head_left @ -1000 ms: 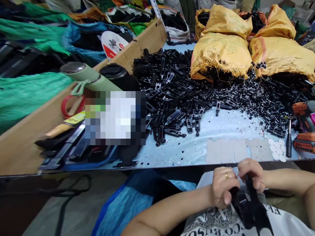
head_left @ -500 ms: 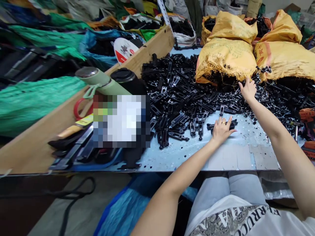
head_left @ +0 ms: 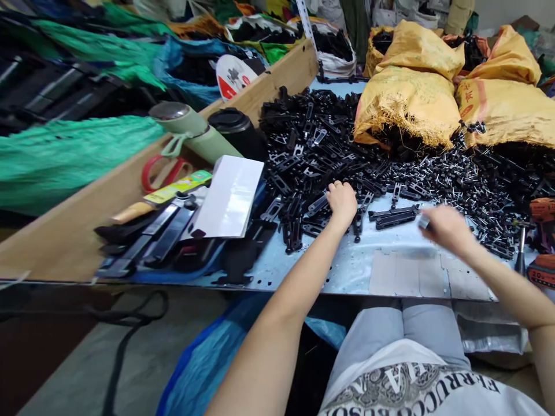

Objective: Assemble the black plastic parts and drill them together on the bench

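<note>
My left hand [head_left: 342,203] reaches into the near edge of a pile of black slotted plastic bars [head_left: 318,203]. Its fingers are curled down, and what lies under them is hidden. Smeared by motion, my right hand [head_left: 448,230] hovers over the table with closed fingers. A small greyish piece shows at its fingertips, too blurred to name. Between the two hands, a few black bars [head_left: 396,216] lie side by side on the pale blue table top [head_left: 347,266]. Beyond my right hand spreads a heap of small screws with black heads [head_left: 451,173].
Yellow woven sacks [head_left: 410,107] spill parts at the back. On the left are red-handled scissors [head_left: 151,176], a white booklet [head_left: 229,196], a green flask [head_left: 195,136] and a wooden side board [head_left: 78,214]. A hammer [head_left: 521,248] and orange power tools [head_left: 541,268] stand right.
My left hand has left the bars in the middle and moved left to the pile. My right hand has come back from the sack's mouth toward me, its fingers now closed.
</note>
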A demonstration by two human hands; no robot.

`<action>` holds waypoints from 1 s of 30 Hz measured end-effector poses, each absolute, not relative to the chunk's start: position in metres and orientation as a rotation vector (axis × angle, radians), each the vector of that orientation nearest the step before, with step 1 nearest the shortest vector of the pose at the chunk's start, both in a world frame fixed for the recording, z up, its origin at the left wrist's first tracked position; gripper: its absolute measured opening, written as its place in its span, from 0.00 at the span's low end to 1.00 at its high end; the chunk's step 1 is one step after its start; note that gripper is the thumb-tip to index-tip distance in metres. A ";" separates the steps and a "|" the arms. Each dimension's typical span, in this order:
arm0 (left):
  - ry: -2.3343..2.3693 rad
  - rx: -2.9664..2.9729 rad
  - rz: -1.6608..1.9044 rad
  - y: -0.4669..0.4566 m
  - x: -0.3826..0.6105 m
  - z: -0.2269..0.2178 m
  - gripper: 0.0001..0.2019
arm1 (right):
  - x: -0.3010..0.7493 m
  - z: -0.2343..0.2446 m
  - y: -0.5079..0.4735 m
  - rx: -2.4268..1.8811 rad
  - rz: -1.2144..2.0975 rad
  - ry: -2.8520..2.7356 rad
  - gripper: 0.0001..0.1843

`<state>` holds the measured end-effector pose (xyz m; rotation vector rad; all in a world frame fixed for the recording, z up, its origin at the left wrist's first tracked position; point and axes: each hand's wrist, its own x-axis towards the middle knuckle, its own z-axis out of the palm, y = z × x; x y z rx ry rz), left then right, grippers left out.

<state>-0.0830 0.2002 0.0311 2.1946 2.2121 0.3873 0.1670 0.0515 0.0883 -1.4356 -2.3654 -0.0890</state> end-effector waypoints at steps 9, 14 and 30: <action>1.912 2.224 0.593 0.150 -0.086 0.035 0.15 | 0.148 -0.001 -0.020 -1.562 0.152 -2.458 0.23; 1.250 2.234 0.892 0.073 -0.073 0.031 0.15 | 0.142 0.002 -0.015 -1.531 0.579 -1.899 0.24; 1.124 1.957 0.929 0.012 -0.034 0.029 0.18 | 0.132 0.017 -0.011 -1.305 1.228 -1.242 0.35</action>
